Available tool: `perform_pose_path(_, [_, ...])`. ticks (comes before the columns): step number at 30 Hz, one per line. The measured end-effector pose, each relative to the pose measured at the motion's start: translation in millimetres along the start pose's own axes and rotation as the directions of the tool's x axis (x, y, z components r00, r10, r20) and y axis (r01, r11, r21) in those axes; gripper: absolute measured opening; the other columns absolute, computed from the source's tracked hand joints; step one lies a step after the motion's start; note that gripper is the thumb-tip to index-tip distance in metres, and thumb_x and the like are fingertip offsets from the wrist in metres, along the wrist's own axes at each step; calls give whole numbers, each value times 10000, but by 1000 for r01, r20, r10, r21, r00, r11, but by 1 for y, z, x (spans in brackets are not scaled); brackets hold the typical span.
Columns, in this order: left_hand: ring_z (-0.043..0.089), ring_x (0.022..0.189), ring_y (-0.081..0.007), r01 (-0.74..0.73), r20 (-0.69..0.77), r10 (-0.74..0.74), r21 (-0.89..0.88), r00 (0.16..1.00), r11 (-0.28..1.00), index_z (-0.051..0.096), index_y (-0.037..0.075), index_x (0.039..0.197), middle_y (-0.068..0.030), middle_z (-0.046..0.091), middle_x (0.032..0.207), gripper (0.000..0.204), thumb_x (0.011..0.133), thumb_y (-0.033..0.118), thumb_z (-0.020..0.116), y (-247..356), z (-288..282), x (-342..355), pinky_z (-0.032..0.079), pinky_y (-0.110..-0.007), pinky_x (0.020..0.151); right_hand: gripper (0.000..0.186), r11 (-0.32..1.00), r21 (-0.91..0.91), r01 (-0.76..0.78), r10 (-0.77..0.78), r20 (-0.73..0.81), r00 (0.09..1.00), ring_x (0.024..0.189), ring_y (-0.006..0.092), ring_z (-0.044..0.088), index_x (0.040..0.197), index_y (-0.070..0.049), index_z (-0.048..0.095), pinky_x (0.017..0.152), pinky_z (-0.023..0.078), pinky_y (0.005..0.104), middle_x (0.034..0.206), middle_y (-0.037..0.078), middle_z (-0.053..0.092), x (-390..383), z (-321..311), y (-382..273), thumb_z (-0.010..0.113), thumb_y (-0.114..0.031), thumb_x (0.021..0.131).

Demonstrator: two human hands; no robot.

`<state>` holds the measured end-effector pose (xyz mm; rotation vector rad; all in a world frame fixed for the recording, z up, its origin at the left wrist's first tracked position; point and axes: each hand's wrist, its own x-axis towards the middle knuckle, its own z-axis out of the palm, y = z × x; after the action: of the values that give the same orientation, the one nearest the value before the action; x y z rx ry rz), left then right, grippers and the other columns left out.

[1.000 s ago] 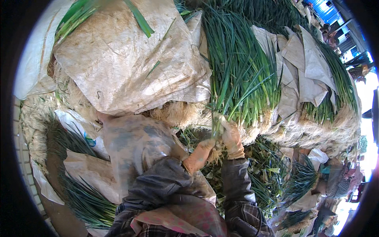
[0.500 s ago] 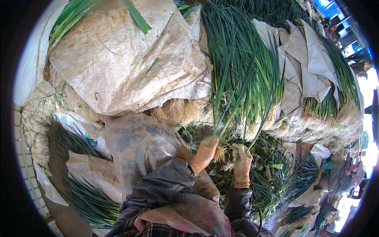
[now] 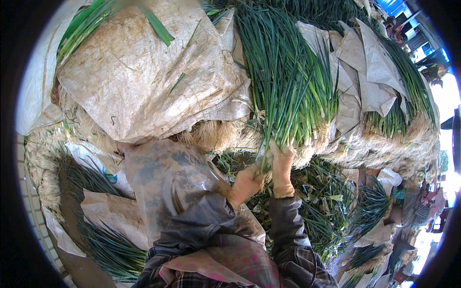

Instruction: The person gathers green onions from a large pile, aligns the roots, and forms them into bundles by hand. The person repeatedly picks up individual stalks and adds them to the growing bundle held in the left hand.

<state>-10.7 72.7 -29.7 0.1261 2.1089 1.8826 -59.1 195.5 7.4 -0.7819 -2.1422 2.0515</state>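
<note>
1. Nearest, the wearer's dark sleeves (image 3: 285, 223) reach away from the body, with a pink-patterned cloth (image 3: 216, 264) between them over the lap.
2. Just left of the sleeves, a mud-stained, shiny covering (image 3: 170, 168) bulges up. Farther left, long green leaves (image 3: 110, 249) lie beside a tan sheet (image 3: 115, 211).
3. The left hand (image 3: 246, 185), in a pale glove, is closed around the lower stalks of a slim bunch of green onions (image 3: 272, 126).
4. The right hand (image 3: 282, 170), also gloved, is just right of the left one and slightly farther away. Its thumb lies against the same stalks and its fingers are curled; how firmly it grips cannot be told.
5. The bunch is in front of the wearer, right of the shiny covering, its leaves pointing away and overlapping the pile beyond.
6. To the right of the hands, a loose heap of leafy scraps (image 3: 319, 204) spreads low down.
7. Beyond the hands, a thick pile of green onions (image 3: 307, 81) lies with its pale, stringy roots (image 3: 307, 158) toward the wearer.
8. Left of that pile, a large, dirty, cream sheet (image 3: 153, 72) covers more rooted plants. To its right are folded, pale sheets (image 3: 379, 79).
</note>
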Motion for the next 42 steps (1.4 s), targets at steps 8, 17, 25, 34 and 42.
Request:
perform_pose_path(8, [477, 680, -81, 219, 161, -200, -104, 966, 970, 638, -1, 973, -3, 545, 722, 131, 902, 103, 602, -8, -4, 4, 396, -257, 592, 143, 993, 67, -98, 94, 66, 993, 595, 85, 549, 947, -39, 643, 546, 449, 234, 711, 9, 630, -76, -51, 29, 595, -174, 955])
perform_pose_path(17, [632, 889, -168, 341, 343, -173, -524, 923, 781, 529, 25, 1278, -92, 650, 1033, 424, 877, 112, 635, 12, -11, 15, 542, -312, 796, 187, 989, 68, -135, 131, 61, 990, 591, 87, 518, 981, -22, 663, 559, 416, 239, 698, -6, 605, -86, -69, 25, 616, -199, 940])
perform_pose_path(25, [579, 807, -130, 456, 377, -306, -420, 874, 784, 677, -2, 991, -27, 647, 887, 233, 917, 218, 662, 10, -8, 29, 460, -295, 744, 240, 972, 17, -236, 227, 213, 950, 572, 54, 490, 963, -4, 668, 514, 376, 196, 693, -14, 585, -91, -74, 12, 589, -231, 962])
perform_pose_path(34, [578, 907, -164, 365, 311, -222, -544, 924, 756, 655, 9, 986, -69, 676, 944, 357, 997, 339, 519, -23, 3, 25, 445, -358, 849, 288, 916, 355, -188, 248, -133, 960, 762, 171, 620, 1041, -35, 628, 534, 497, 282, 927, 49, 648, -128, -132, 38, 599, -296, 923])
perform_pose_path(42, [602, 1002, -183, 224, 264, -61, -650, 963, 726, 667, 40, 936, -117, 690, 1044, 314, 1002, 299, 502, -20, 5, 27, 428, -347, 932, 458, 885, -158, -439, 323, -470, 821, 878, 234, 663, 1135, -35, 597, 686, 554, 369, 805, 87, 618, -195, -271, 61, 602, -427, 899])
